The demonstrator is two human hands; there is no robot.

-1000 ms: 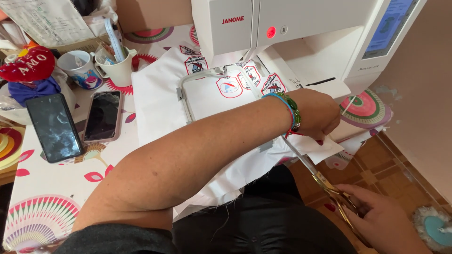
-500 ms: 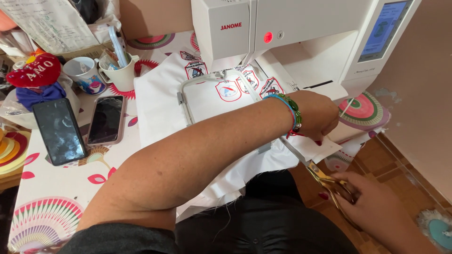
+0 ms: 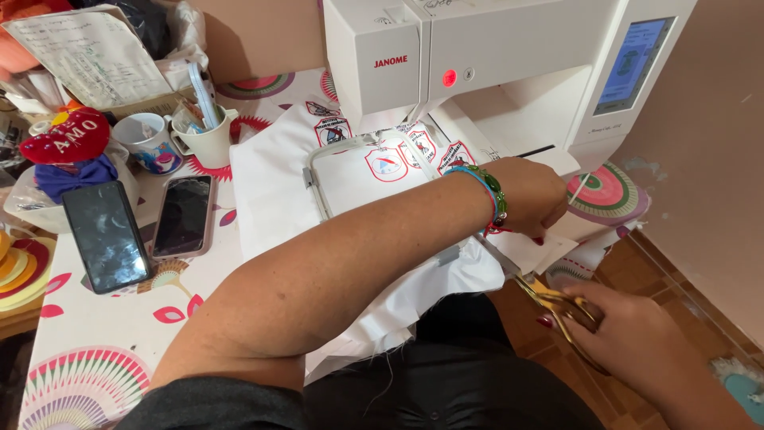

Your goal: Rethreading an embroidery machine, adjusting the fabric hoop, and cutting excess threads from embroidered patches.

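- Head view shows my left hand (image 3: 532,197) crossed over to the right side of the white fabric (image 3: 278,187), closed in a pinch on its right edge just below the bed of the sewing machine (image 3: 477,72).
- My right hand (image 3: 629,334) sits lower and further right, off the table edge, fingers wrapped through the handles of the gold scissors (image 3: 557,301).
- I see the scissors' long axis running up and left, tips aimed at the pinched fabric edge; their blades are partly hidden under my left wrist, so I cannot tell if they touch the cloth.
- My left hand is the nearer one to the cut spot; the right lies just below it.
- Fabric is thin, limp, woven, clamped flat in a rounded grey embroidery hoop (image 3: 318,179), with stitched shield-shaped patches (image 3: 386,163) in red and blue.
- Beaded bracelets (image 3: 489,191) ring my left wrist.
- Two dark phones (image 3: 143,227) lie glossy and flat on the patterned tablecloth (image 3: 87,374), well left.
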